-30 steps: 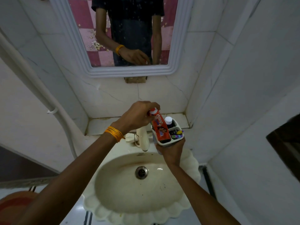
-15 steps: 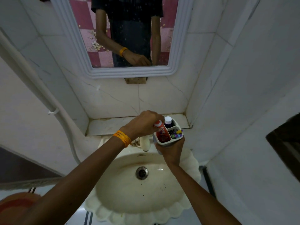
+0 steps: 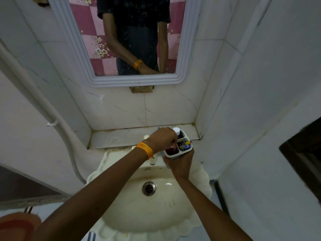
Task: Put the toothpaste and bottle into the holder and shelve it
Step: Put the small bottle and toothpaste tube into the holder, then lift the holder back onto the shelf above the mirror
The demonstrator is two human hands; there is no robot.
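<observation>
We hold the holder (image 3: 178, 148) from below in the right hand (image 3: 180, 164), fingers wrapped round its base, above the back rim of the sink (image 3: 156, 206) and just in front of the right end of the shelf (image 3: 132, 138). The left hand (image 3: 162, 139) sits over the holder's near-left compartment, fingers curled down onto the toothpaste (image 3: 172, 150), of which only a red patch shows inside that compartment. The bottle (image 3: 177, 132) stands in the far compartment, white cap up. Toothbrushes (image 3: 186, 144) fill the right compartment.

Risks:
- Holder is carried by one hand w/ no surface under it. Downward push from the left hand can tilt it; contents then drop into the sink.
- Toothpaste may jam or spring back up if released before it bottoms out.
- Bottle stands tall at the far edge; a tilt toward the wall could tip it out.
- Shelf is narrow. Set the holder too near its front edge and it can slide off into the sink.

Limits of view:
- Left fingertips are hidden by the back of the hand; grip on the toothpaste is probably closed, but we cannot confirm.
- Depth of the toothpaste in its compartment: not readable, dim light.
- Tap is mostly covered by the left wrist.
- Bottle body is hidden by the holder wall and hand.
</observation>
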